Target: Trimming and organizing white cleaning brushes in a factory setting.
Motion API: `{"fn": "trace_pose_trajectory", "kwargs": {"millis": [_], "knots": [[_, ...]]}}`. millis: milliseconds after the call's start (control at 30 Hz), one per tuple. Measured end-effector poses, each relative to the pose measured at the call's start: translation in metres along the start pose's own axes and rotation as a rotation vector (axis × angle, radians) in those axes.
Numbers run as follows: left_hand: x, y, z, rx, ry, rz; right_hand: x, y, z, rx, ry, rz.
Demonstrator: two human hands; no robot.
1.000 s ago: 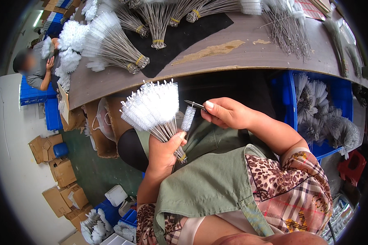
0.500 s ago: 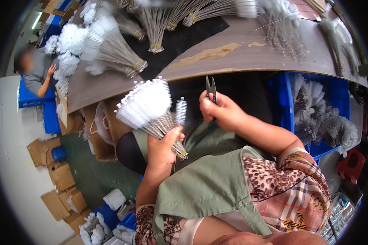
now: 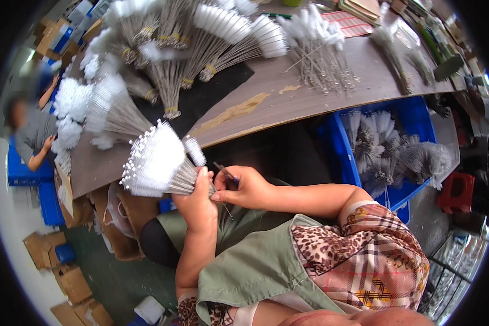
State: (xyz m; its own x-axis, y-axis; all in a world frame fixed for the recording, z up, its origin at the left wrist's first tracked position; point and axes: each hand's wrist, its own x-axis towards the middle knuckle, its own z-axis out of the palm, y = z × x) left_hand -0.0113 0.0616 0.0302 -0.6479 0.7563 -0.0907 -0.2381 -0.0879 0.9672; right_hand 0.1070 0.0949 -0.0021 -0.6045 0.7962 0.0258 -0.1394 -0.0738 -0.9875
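Observation:
My left hand point(image 3: 196, 205) is closed around a fanned bundle of wire-handled tube brushes point(image 3: 156, 162) with white bristles. One brush point(image 3: 195, 151) stands apart from the fan, beside my left thumb. My right hand point(image 3: 248, 188) is closed on small pointed scissors point(image 3: 220, 168), whose dark blades point up and left. Its fingertips meet the wire handles just below my left hand, where a thin wire end sticks out; the exact contact is partly hidden by the fingers.
Tied brush bundles point(image 3: 168, 89) lie on the brown table point(image 3: 239, 119), with loose brushes point(image 3: 320, 60) farther right. A blue bin point(image 3: 342, 146) of brushes stands at the right, near a red stool point(image 3: 455, 193). Cardboard boxes point(image 3: 70, 280) sit on the floor at left. Another person point(image 3: 32, 130) works at far left.
My right hand has moved left and down with the scissors, from apart to against the brush handles. The bundle now tilts further left. The whole view has shifted.

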Motion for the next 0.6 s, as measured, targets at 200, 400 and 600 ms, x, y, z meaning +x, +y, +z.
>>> {"fn": "trace_pose_trajectory", "kwargs": {"millis": [200,400,600], "knots": [[0.001,-0.006,-0.002,-0.018,-0.057,-0.003,0.0,0.006,-0.006,0.006,0.016,0.016],[0.004,-0.018,-0.035,0.019,-0.051,-0.001,0.014,-0.045,-0.079,-0.36,0.353,-0.345],[0.0,-0.04,-0.05,0.042,-0.185,-0.033,0.052,-0.101,-0.249,-1.271,0.952,-0.27]]}}
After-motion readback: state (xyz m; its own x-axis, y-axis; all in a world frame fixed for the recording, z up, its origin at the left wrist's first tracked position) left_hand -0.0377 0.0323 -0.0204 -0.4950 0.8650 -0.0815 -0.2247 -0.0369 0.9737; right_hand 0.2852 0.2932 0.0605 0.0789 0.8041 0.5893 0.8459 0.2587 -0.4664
